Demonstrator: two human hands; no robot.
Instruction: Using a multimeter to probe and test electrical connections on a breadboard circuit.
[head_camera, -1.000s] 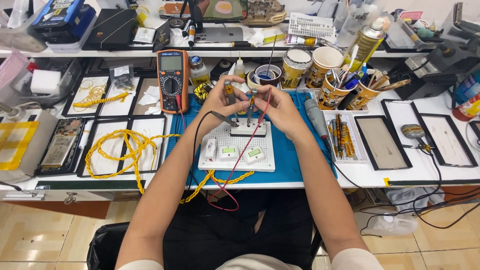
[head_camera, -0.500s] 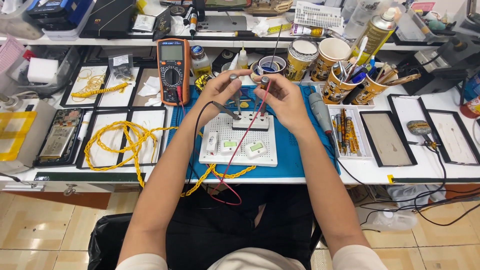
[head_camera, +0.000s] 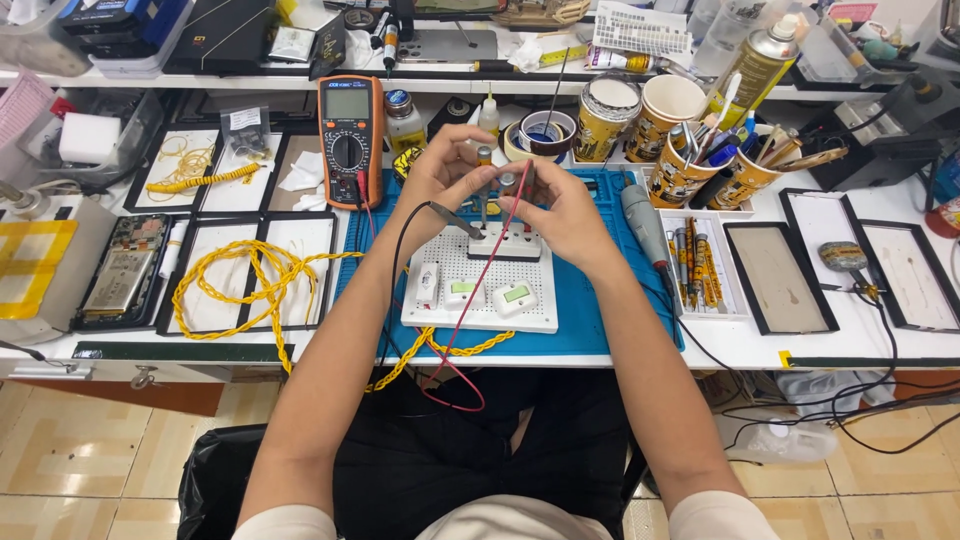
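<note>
My left hand (head_camera: 440, 175) grips a black multimeter probe (head_camera: 455, 217) whose black lead runs down off the table edge. My right hand (head_camera: 560, 212) holds a red probe (head_camera: 522, 186) with a red lead trailing toward my lap. Both probe tips touch a small white part (head_camera: 505, 241) at the far edge of a white perforated board (head_camera: 482, 285). Three small white pieces (head_camera: 468, 292) lie on that board. The board rests on a blue mat (head_camera: 590, 300). An orange-cased multimeter (head_camera: 350, 140) stands behind my left hand.
A yellow braided cable (head_camera: 250, 280) coils over black-framed trays at the left. Printed cups (head_camera: 640, 115) with tools, a spray can (head_camera: 755, 65) and a tray of screwdriver bits (head_camera: 690, 265) stand at the right. A shelf with boxes runs along the back. Cables hang off the right edge.
The view has shifted slightly; both hands stay at the small white part with the probes, held close together over the board's far edge.
</note>
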